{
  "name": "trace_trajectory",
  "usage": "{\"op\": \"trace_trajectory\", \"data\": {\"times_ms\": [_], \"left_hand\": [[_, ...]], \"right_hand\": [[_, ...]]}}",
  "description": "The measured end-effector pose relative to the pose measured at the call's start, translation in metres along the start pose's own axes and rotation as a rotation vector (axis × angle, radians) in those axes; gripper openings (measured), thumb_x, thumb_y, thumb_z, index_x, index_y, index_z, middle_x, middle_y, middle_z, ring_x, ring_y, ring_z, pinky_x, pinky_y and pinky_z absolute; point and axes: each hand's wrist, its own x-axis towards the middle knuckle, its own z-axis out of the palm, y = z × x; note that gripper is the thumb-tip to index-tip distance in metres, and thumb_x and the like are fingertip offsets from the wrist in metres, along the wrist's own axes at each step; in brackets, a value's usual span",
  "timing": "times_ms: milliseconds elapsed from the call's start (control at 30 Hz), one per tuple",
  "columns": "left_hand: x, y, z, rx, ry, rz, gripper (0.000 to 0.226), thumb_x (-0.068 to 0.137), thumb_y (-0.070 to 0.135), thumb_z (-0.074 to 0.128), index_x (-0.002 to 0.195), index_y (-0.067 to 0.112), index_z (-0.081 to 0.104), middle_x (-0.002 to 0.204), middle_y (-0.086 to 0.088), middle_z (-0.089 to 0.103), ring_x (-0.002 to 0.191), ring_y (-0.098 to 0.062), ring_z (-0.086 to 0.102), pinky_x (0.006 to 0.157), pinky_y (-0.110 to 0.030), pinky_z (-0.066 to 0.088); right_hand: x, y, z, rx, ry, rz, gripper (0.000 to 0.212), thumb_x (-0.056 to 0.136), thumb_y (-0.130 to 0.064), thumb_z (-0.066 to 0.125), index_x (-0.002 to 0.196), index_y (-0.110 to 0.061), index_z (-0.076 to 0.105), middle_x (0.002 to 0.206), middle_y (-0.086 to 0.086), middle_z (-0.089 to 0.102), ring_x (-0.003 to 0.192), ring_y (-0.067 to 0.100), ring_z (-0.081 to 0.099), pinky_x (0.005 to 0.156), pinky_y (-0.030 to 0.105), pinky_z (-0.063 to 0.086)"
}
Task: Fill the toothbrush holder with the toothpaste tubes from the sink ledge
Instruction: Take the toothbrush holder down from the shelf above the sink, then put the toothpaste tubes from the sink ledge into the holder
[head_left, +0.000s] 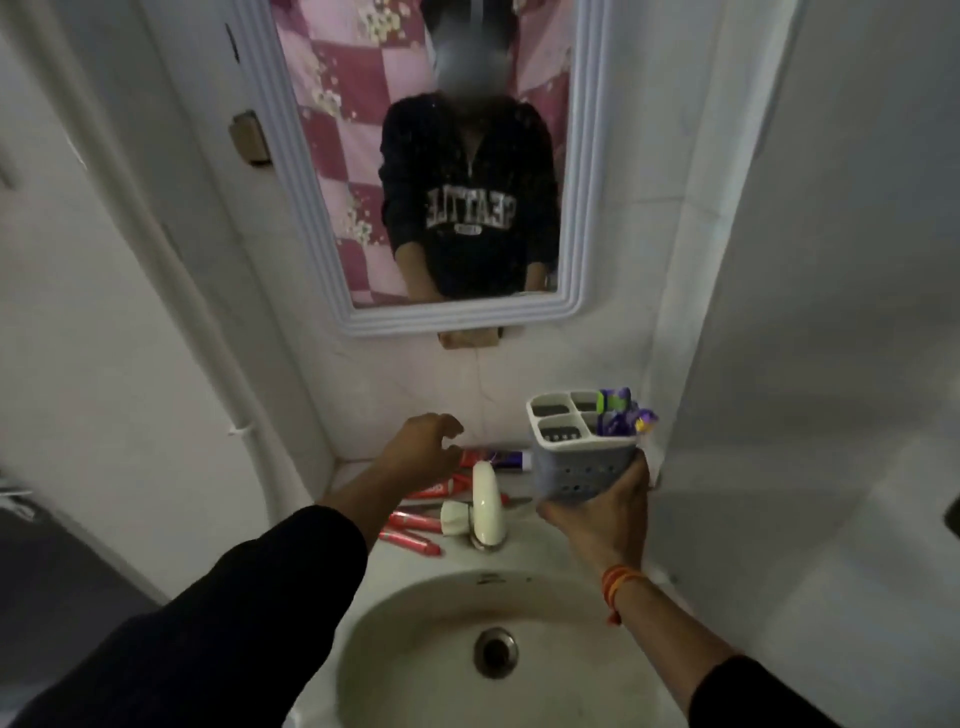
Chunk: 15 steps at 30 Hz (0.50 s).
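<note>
My right hand (597, 514) grips a white and grey toothbrush holder (582, 452) from below and holds it upright over the right side of the ledge. A purple and green toothpaste tube (618, 415) stands in its back right compartment; the other compartments look empty. My left hand (421, 452) hovers with curled, parted fingers over the back of the ledge and holds nothing. Several red toothpaste tubes (415, 522) lie on the ledge left of the tap. A purple tube (511, 460) lies against the back wall behind the tap.
A white tap (485, 506) stands at the middle of the ledge, between the tubes and the holder. The white basin (415, 649) with its drain lies below. A white-framed mirror (587, 208) hangs above, and tiled walls close in on both sides.
</note>
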Motion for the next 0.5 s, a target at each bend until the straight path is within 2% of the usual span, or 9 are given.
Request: {"op": "trace_trajectory", "data": {"times_ms": [100, 267, 367, 433, 500], "left_hand": [[0.026, -0.007, 0.022, 0.109, -0.092, 0.007, 0.037, 0.091, 0.02, 0.07, 0.127, 0.016, 0.07, 0.124, -0.007, 0.073, 0.117, -0.025, 0.067, 0.099, -0.036, 0.054], [0.068, -0.021, 0.052, 0.256, -0.198, 0.004, 0.034, 0.091, 0.025, 0.066, 0.124, 0.028, 0.073, 0.12, -0.003, 0.075, 0.11, -0.024, 0.069, 0.094, -0.037, 0.057], [0.092, -0.027, 0.07, 0.323, -0.274, -0.014, 0.029, 0.091, 0.037, 0.059, 0.115, 0.027, 0.074, 0.11, -0.005, 0.073, 0.1, -0.026, 0.07, 0.088, -0.038, 0.059], [0.138, -0.077, 0.115, 0.397, -0.364, -0.012, 0.028, 0.086, 0.051, 0.061, 0.106, 0.035, 0.073, 0.105, 0.001, 0.072, 0.088, -0.018, 0.071, 0.08, -0.034, 0.061], [0.157, -0.097, 0.141, 0.523, -0.407, 0.051, 0.037, 0.076, 0.067, 0.063, 0.097, 0.037, 0.069, 0.101, 0.007, 0.074, 0.077, -0.006, 0.072, 0.067, -0.027, 0.058]], "right_hand": [[-0.007, 0.036, 0.014, -0.003, -0.06, 0.079, 0.129, 0.029, -0.037, 0.091, 0.139, -0.02, 0.027, 0.128, 0.006, 0.054, 0.114, 0.03, 0.057, 0.091, 0.042, 0.055], [-0.02, 0.076, 0.03, -0.035, -0.121, 0.145, 0.134, 0.028, -0.041, 0.093, 0.142, -0.021, 0.027, 0.131, 0.002, 0.051, 0.119, 0.026, 0.054, 0.092, 0.045, 0.056], [-0.026, 0.084, 0.037, -0.055, -0.125, 0.157, 0.135, 0.028, -0.04, 0.095, 0.142, -0.02, 0.027, 0.132, 0.005, 0.05, 0.12, 0.028, 0.052, 0.093, 0.047, 0.054], [-0.027, 0.086, 0.041, -0.055, -0.151, 0.156, 0.135, 0.03, -0.039, 0.098, 0.142, -0.019, 0.026, 0.134, 0.005, 0.049, 0.122, 0.028, 0.051, 0.094, 0.046, 0.054], [-0.029, 0.09, 0.044, -0.047, -0.167, 0.143, 0.131, 0.033, -0.04, 0.099, 0.14, -0.02, 0.028, 0.136, 0.002, 0.047, 0.124, 0.025, 0.051, 0.095, 0.044, 0.054]]}}
